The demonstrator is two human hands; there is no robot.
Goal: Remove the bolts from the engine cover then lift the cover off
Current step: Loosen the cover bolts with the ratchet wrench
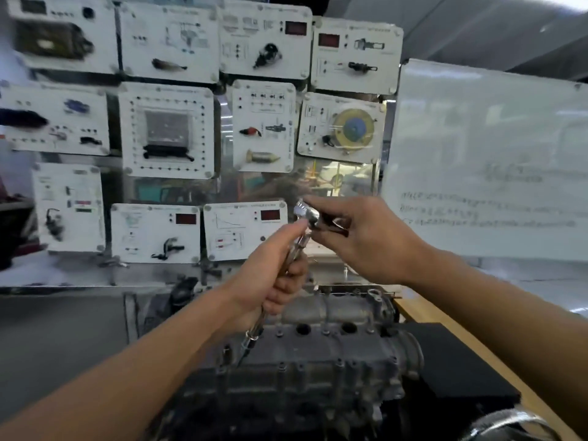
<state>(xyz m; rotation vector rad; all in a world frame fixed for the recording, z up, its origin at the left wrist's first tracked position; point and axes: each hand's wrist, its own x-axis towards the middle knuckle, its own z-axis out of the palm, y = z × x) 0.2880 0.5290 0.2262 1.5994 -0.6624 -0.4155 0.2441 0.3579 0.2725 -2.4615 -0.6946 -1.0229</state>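
The left hand grips a shiny chrome ratchet wrench; the right hand pinches its head, clear above the rough grey cast-metal engine cover.

Nothing legible; writing on the whiteboard and wall panels seems too blurred.

Both forearms raised, left grip fisted, right grip pinching.
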